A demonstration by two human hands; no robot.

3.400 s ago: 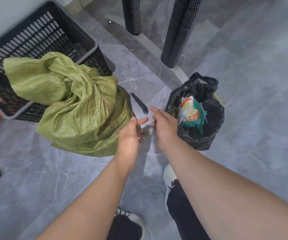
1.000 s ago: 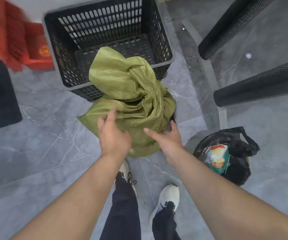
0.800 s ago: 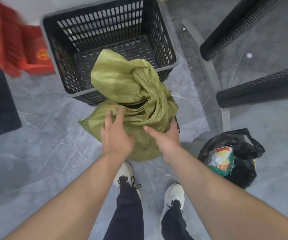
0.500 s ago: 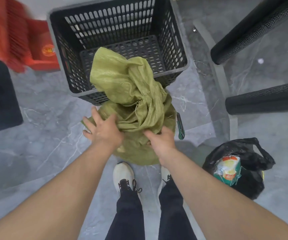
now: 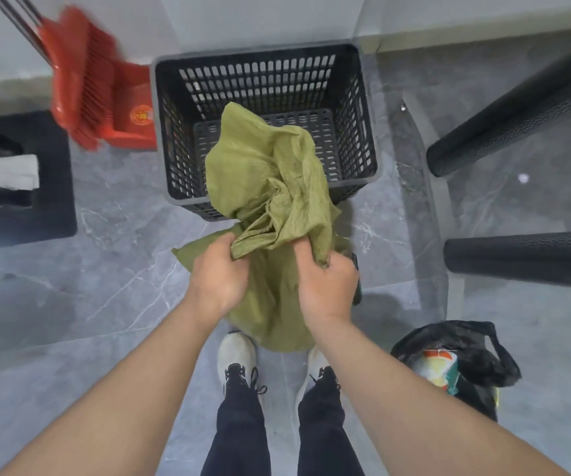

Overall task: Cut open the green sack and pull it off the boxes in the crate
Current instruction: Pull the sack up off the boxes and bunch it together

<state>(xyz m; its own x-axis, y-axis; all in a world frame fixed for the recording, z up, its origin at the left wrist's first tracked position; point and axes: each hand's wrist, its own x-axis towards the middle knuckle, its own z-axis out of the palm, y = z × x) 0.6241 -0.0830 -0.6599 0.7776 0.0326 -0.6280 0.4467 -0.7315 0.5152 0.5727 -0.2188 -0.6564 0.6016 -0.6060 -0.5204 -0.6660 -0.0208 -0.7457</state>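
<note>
The green sack is a crumpled woven bag standing on the grey floor in front of me, its top leaning over the near rim of the black slotted crate. My left hand is shut on a bunched fold on the sack's left side. My right hand is shut on a fold on its right side. The crate's floor shows bare where it is visible. What is inside the sack is hidden. A dark cutter lies on the floor just behind my right hand, mostly covered.
A red broom and dustpan lean at the wall left of the crate. A black stand sits at far left. Two black mesh legs cross the right side. A black rubbish bag stands by my right foot.
Both hands went from lying flat on the sack to closing on folds of it. The view has shifted so that the crate sits straight ahead, and the sack's top stands taller.
</note>
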